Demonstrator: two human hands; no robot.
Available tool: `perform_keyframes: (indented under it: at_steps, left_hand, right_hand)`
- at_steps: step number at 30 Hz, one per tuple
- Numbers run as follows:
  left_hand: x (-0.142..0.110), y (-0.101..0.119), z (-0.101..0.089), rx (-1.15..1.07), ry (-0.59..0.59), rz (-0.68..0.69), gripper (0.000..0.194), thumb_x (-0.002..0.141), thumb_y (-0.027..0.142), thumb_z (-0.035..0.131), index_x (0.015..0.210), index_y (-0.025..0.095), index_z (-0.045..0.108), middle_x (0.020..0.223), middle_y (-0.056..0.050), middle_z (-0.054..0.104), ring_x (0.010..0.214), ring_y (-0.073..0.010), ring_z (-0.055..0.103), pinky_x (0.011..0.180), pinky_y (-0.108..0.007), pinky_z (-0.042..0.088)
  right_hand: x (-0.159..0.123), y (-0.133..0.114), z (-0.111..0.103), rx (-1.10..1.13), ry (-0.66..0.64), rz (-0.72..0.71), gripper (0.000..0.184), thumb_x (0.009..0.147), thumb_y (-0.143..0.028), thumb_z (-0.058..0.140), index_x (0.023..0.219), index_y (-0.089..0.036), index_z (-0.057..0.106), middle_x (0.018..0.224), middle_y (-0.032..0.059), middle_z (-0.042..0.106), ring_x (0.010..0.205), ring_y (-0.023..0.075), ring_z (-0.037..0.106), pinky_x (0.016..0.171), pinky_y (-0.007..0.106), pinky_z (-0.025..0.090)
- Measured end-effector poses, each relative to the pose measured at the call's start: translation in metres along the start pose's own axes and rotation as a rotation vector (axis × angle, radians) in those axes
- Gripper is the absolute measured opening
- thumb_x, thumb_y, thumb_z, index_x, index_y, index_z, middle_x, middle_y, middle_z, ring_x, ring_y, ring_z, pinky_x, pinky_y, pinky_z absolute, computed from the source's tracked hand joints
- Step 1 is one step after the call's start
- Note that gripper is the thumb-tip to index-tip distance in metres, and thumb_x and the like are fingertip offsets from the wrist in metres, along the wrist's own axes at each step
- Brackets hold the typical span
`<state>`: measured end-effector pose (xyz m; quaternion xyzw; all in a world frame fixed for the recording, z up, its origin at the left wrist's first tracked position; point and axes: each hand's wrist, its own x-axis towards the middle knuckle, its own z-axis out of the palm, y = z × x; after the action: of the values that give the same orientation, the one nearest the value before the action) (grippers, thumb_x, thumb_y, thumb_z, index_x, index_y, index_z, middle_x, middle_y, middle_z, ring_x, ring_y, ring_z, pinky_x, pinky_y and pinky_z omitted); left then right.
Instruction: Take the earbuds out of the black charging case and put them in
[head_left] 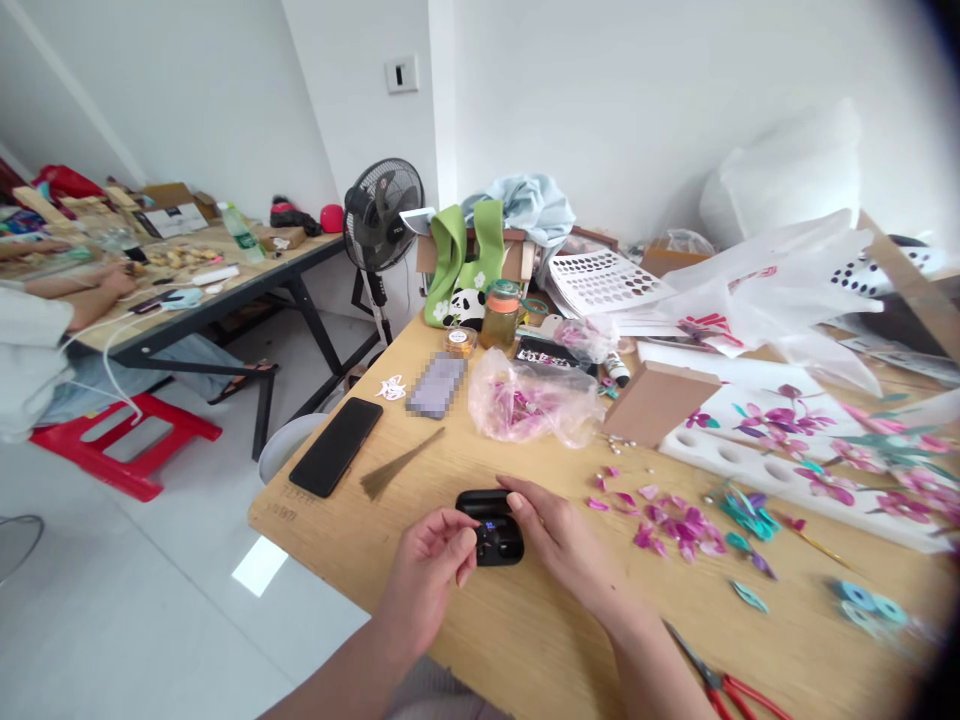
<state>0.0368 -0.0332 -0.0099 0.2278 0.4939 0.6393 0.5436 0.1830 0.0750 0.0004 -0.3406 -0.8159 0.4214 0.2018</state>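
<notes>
Head view: an open black case [491, 527] lies on the surface [525, 640] at 6 o'clock, lid raised. Left hand [429, 572]: grip pinched at the case's 9 o'clock edge; anything between the fingertips is too small to tell. Right hand [559, 540]: fingers loosely curled, resting against the case's 3 o'clock side. Red scissors [731, 685] at 5 o'clock are cut off by the frame edge.

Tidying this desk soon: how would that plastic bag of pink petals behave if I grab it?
The bag looks thin and crumpled, so probably floppy and light. Its mouth seems loosely gathered; petals might spill like those already scattered on the table.
</notes>
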Motion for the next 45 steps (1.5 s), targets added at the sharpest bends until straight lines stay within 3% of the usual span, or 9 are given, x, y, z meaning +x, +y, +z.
perform_keyframes:
  at_steps: [5, 9, 13, 19, 27, 31, 36, 42, 45]
  left_hand:
    - [-0.002, -0.002, -0.002, 0.214, 0.014, 0.091, 0.024, 0.079, 0.039, 0.068, 0.083, 0.015, 0.063, 0.062, 0.002, 0.055, 0.055, -0.0073, 0.048, 0.051, -0.018, 0.036]
    - [-0.004, -0.008, -0.002, 0.708, 0.004, 0.440, 0.010, 0.086, 0.027, 0.060, 0.085, 0.018, 0.064, 0.090, -0.006, 0.065, 0.075, -0.0139, 0.059, 0.065, -0.025, 0.048]
    - [-0.003, -0.015, 0.001, 1.078, -0.054, 0.721, 0.010, 0.089, 0.018, 0.053, 0.092, 0.020, 0.062, 0.098, -0.007, 0.062, 0.093, -0.0190, 0.059, 0.081, -0.033, 0.051]
    - [-0.001, -0.018, 0.008, 1.365, -0.085, 0.737, 0.011, 0.089, 0.015, 0.051, 0.091, 0.018, 0.062, 0.100, -0.008, 0.059, 0.095, -0.0220, 0.058, 0.081, -0.040, 0.054]
    - [-0.003, -0.017, 0.006, 1.334, -0.092, 0.770, 0.016, 0.086, 0.016, 0.057, 0.102, 0.019, 0.060, 0.101, -0.008, 0.059, 0.095, -0.0215, 0.057, 0.082, -0.038, 0.053]
    - [-0.006, -0.016, -0.008, 1.246, -0.014, 0.886, 0.009, 0.086, 0.015, 0.059, 0.093, 0.019, 0.059, 0.094, -0.006, 0.059, 0.086, -0.0181, 0.057, 0.076, -0.033, 0.051]
    - [-0.007, -0.016, -0.028, 1.220, 0.072, 0.906, 0.004, 0.084, 0.017, 0.062, 0.085, 0.019, 0.059, 0.093, -0.006, 0.058, 0.085, -0.0177, 0.057, 0.075, -0.032, 0.051]
    - [-0.008, -0.017, -0.032, 1.250, 0.002, 0.879, 0.022, 0.086, 0.022, 0.060, 0.108, 0.019, 0.061, 0.097, -0.008, 0.058, 0.084, -0.0177, 0.058, 0.072, -0.032, 0.053]
    - [-0.007, -0.019, -0.030, 1.249, -0.024, 0.852, 0.020, 0.087, 0.020, 0.059, 0.107, 0.018, 0.062, 0.094, -0.008, 0.058, 0.082, -0.0177, 0.057, 0.070, -0.033, 0.053]
  right_hand:
    - [0.000, 0.001, 0.001, 0.002, 0.005, -0.003, 0.047, 0.100, -0.045, 0.031, 0.125, -0.015, 0.058, 0.121, 0.0124, 0.064, 0.109, 0.0240, 0.060, 0.093, 0.037, 0.047]
    - [0.000, 0.001, 0.001, 0.014, 0.010, -0.016, 0.047, 0.100, -0.044, 0.032, 0.124, -0.015, 0.059, 0.117, 0.0128, 0.065, 0.108, 0.0246, 0.061, 0.092, 0.037, 0.048]
    - [-0.001, 0.001, 0.002, 0.021, 0.017, -0.020, 0.044, 0.100, -0.043, 0.033, 0.123, -0.017, 0.059, 0.118, 0.0116, 0.065, 0.108, 0.0242, 0.061, 0.091, 0.037, 0.048]
    - [-0.001, 0.002, 0.002, 0.020, 0.024, -0.032, 0.041, 0.100, -0.042, 0.034, 0.123, -0.018, 0.059, 0.115, 0.0107, 0.066, 0.108, 0.0240, 0.061, 0.091, 0.037, 0.049]
    - [-0.001, 0.003, 0.002, 0.013, 0.029, -0.017, 0.044, 0.100, -0.044, 0.033, 0.125, -0.018, 0.058, 0.118, 0.0106, 0.065, 0.108, 0.0236, 0.061, 0.092, 0.036, 0.048]
    - [-0.002, 0.003, 0.001, 0.018, 0.027, -0.012, 0.044, 0.100, -0.044, 0.033, 0.125, -0.018, 0.058, 0.119, 0.0108, 0.065, 0.109, 0.0239, 0.060, 0.093, 0.037, 0.048]
    - [0.000, 0.003, 0.001, 0.015, 0.016, -0.017, 0.044, 0.100, -0.044, 0.033, 0.126, -0.017, 0.058, 0.118, 0.0113, 0.065, 0.108, 0.0242, 0.061, 0.093, 0.038, 0.048]
    - [0.001, 0.003, 0.003, 0.016, 0.033, -0.024, 0.045, 0.100, -0.044, 0.033, 0.124, -0.017, 0.059, 0.116, 0.0120, 0.066, 0.106, 0.0249, 0.062, 0.090, 0.038, 0.050]
    - [0.001, 0.003, 0.003, 0.006, 0.024, -0.012, 0.046, 0.099, -0.045, 0.033, 0.125, -0.017, 0.058, 0.117, 0.0124, 0.065, 0.106, 0.0246, 0.062, 0.089, 0.037, 0.050]
